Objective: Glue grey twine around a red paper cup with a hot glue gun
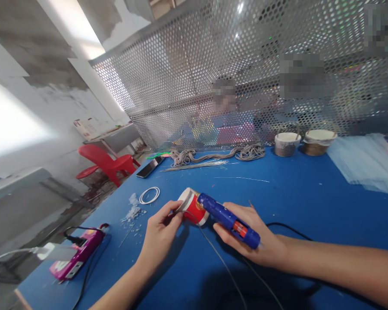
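— At the fingertips of the left hand (161, 234)?
— Closed in a pinch on the white rim of a red paper cup (193, 209), tipped on its side low over the blue table (294, 202), front and middle. Resting or lifted: cannot tell.
— And at the right hand (250, 241)?
— Wrapped tight around a blue glue gun (228, 218), nozzle end against the cup's side. Trailing from the gun, a black cord (289, 228), off along the right forearm.
— Just left of the cup?
— A white ring (149, 194) flat on the table, beside pale glue scraps (133, 211). Farther left, at the table's edge, a pink power strip (79, 254) with plugs in it.
— Toward the back?
— A dark phone (149, 167), grey cord bundles (213, 154), two wrapped cups (287, 144), clear plastic sheets (367, 161) at right. Behind those, a perforated metal screen (181, 86), other people blurred beyond it. Off the table at left, a red chair (106, 161).
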A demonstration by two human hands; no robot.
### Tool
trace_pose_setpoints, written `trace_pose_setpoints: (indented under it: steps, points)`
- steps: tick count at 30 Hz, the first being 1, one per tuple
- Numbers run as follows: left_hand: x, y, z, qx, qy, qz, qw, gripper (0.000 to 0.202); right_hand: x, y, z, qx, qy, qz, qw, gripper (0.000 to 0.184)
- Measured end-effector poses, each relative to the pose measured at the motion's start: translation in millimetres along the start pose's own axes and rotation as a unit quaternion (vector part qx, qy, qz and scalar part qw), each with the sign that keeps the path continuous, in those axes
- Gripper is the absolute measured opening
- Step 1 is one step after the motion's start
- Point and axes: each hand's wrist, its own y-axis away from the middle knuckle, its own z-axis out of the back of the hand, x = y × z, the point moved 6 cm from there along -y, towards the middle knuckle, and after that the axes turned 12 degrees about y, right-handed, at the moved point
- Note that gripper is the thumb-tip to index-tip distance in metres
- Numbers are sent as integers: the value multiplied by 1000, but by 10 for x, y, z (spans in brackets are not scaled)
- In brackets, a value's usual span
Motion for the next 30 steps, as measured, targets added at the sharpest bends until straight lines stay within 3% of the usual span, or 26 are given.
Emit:
trace_pose_setpoints:
  steps: [10,19,30]
  points:
    - [-30,131,-227,48,39,35,997,20,-6,-61,-47,-10,-41,-5,999,16]
    - [-23,151,-275,52,62,55,995,20,-20,-60,-16,-15,-21,6,1000,16]
    - [-134,166,-301,78,16,6,997,16,5,-110,58,-41,-19,36,998,15]
